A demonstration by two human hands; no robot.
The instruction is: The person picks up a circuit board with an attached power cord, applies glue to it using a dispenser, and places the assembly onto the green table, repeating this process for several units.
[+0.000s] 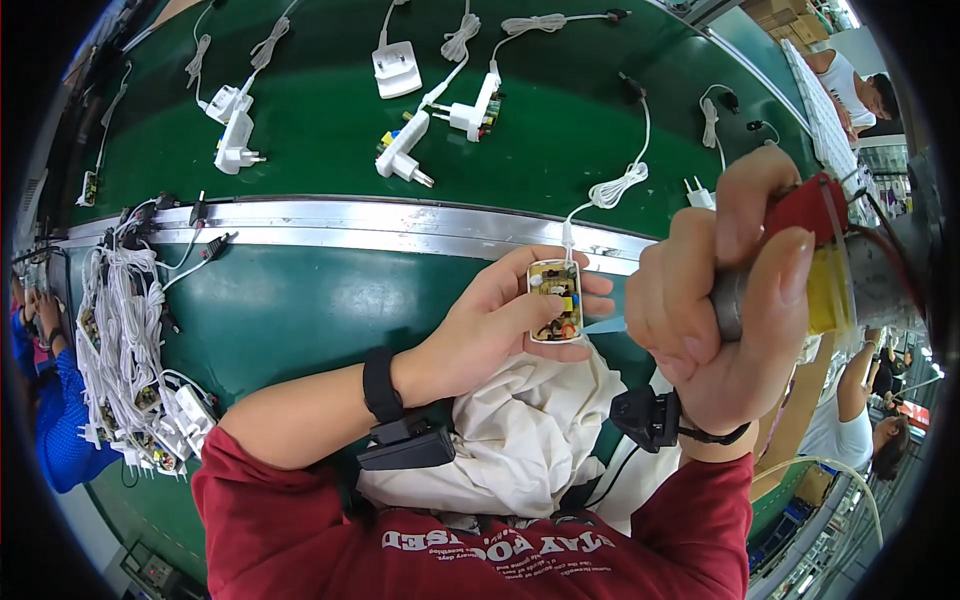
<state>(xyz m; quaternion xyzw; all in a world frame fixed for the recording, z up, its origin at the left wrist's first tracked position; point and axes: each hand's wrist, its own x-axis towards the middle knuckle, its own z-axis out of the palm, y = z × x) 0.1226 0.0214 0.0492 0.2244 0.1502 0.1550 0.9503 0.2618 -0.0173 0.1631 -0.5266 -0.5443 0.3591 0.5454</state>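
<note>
My left hand (490, 310) is closed around a small white power adapter (555, 338) whose housing is open, with the circuit board (557, 290) facing up. The thumb presses on the board's parts, and a white cable (571, 225) leaves the adapter's far end. My right hand (715, 300) grips a thick grey cylindrical tool (735, 305) with a red piece (808, 208) and a yellow band (828, 290). The thumb and index finger are by the red piece, and thin wires run behind it. A pale blue tip (607, 325) shows between my hands, close to the adapter; its base is hidden.
Several white adapters (398, 70) with coiled cables lie on the green surface (320, 130) beyond a metal rail (330, 222). A heap of cabled adapters (125, 330) is piled at left. White cloth (535, 425) lies before me. Other people sit at both sides.
</note>
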